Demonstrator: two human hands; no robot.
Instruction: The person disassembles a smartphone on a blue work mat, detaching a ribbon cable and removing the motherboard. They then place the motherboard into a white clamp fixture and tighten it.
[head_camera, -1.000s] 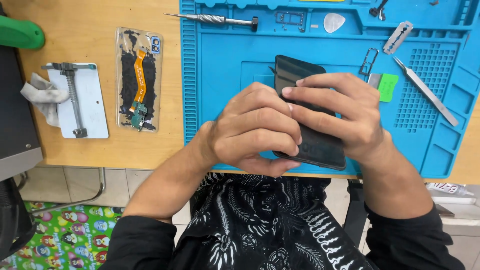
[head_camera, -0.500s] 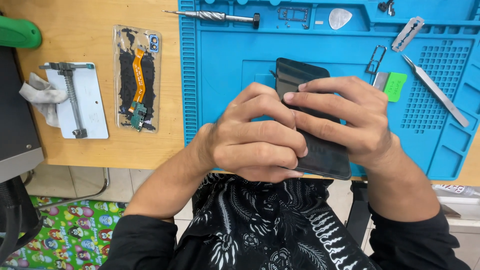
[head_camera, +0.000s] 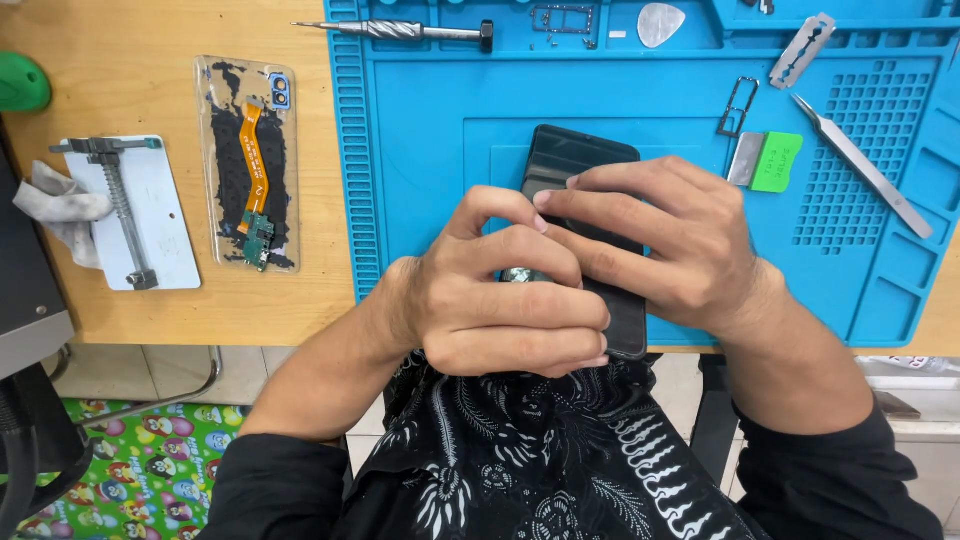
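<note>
Compared with half a second ago, both hands keep the same hold; only the view has shifted slightly. The left hand (head_camera: 500, 300) is curled and pressed on the near end of the dark phone (head_camera: 575, 165), and the right hand (head_camera: 660, 245) lies over it, fingers pressed on its glass. The phone pokes out at 12 o'clock from both grips, over the blue mat (head_camera: 420, 150). At 2 o'clock lies a small green label (head_camera: 778, 162), rectangular. At 10 o'clock, on the desk (head_camera: 150, 60), rests a clear back cover (head_camera: 248, 165).
</note>
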